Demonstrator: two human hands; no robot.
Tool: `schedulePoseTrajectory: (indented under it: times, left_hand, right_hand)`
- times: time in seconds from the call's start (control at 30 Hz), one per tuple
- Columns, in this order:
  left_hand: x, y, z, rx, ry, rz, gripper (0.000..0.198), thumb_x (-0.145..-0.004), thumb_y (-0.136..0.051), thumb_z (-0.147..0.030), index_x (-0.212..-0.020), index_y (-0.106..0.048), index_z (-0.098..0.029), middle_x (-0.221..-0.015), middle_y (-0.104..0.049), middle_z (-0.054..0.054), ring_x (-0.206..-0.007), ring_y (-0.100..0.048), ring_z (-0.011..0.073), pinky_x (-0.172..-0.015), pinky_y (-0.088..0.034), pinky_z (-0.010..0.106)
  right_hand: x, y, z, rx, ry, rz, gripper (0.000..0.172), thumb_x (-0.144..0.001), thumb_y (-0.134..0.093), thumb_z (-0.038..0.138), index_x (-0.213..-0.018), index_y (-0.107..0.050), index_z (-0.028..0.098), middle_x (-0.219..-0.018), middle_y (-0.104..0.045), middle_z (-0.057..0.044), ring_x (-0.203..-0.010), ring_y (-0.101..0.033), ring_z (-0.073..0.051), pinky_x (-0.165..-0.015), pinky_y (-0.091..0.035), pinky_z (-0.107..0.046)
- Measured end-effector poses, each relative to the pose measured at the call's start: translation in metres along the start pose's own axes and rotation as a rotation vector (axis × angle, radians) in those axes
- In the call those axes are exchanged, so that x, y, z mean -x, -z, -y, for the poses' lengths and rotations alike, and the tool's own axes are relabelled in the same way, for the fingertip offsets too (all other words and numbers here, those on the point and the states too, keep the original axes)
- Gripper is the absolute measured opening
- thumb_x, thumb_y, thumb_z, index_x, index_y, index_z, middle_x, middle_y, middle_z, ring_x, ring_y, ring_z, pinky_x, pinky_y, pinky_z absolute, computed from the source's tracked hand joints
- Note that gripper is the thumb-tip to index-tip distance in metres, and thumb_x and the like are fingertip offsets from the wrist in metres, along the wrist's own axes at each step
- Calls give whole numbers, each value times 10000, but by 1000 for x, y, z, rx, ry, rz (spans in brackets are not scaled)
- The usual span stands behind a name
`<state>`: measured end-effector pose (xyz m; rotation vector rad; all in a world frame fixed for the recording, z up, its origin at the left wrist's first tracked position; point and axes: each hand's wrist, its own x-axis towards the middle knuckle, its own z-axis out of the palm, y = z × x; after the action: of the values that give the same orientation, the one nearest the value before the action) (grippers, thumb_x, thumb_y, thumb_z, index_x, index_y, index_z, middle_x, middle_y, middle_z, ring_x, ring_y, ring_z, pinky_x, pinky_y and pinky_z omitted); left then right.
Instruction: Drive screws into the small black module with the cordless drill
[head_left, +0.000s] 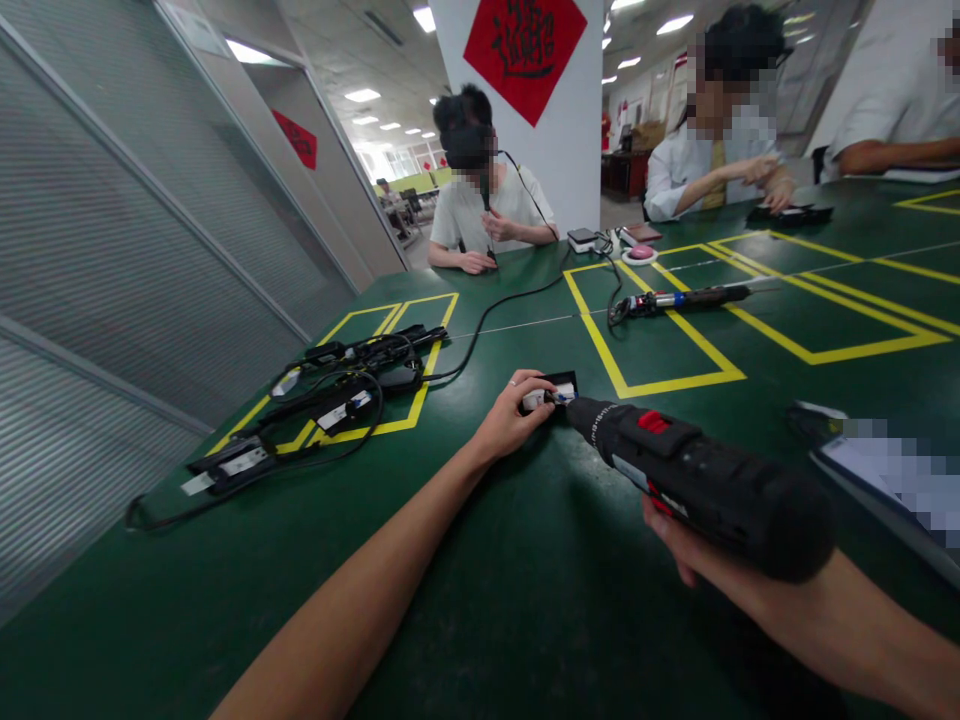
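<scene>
My right hand [697, 555] is wrapped round the grip of a black and red cordless drill [697, 480], which points away from me to the left. The drill's front end meets a small black case with white parts inside [564, 386] on the green table. My left hand [517, 415] holds that case from the left, fingers over its far side and thumb on the near side. A ring shows on one finger. The tip of the bit is too small to make out against the case.
On the left lie several black devices with cables [352, 385] across yellow tape. A cable runs from them to the far side. A soldering-iron-like tool [682, 298] lies at right centre, a clipboard [892, 480] at the right edge. Several people sit across the green table [480, 560].
</scene>
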<state>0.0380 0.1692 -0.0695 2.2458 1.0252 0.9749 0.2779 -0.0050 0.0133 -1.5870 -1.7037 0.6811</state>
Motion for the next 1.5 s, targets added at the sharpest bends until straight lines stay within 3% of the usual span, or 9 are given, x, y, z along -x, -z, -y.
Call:
schedulePoseTrajectory:
  times: [0.2,0.5,0.8,1.2,1.5]
  left_hand:
    - [0,0,1,7,3,3,233,-824,-619,-157,-1049,-633,-216,-1213,-529,87,-1235,-479,234,-1075,-357,412]
    - [-2,0,-2,8,33,-13,186,-910,-508,-225,-1021,-657,-215,-1169,-548,80,-1213,-490,222,-1073,-352,388]
    - [-3,0,0,0,32,-12,181,-915,-505,-224,-1011,-657,-202,-1141,-560,79,-1211,-486,218,-1068,-353,391]
    - [0,1,-1,-3,-2,10,232,-818,-629,-162,-1045,-628,-208,-1205,-523,89,-1245,-472,243,-1068,-358,419]
    - [0,1,-1,-6,-15,5,243,-820,-627,-158,-1059,-618,-200,-1209,-519,95,-1244,-470,237,-1067,-356,410]
  right_hand:
    - [0,2,2,-23,-8,70,318,-753,-624,419,-1049,-671,312,-772,-714,-12,-858,-707,-242,-739,-602,-331]
    - [1,-2,2,-30,-20,0,379,-744,-608,454,-1084,-664,295,-788,-721,-24,-879,-705,-250,-740,-600,-337]
    - [1,1,5,22,-22,52,339,-765,-600,457,-1050,-672,289,-760,-716,-11,-835,-706,-238,-743,-595,-335]
    - [0,0,4,34,-10,48,345,-767,-602,419,-1093,-643,312,-756,-700,-19,-841,-696,-247,-729,-591,-347]
    - [0,0,4,-4,-37,70,338,-775,-597,414,-1095,-638,314,-729,-687,-22,-834,-700,-252,-730,-593,-355]
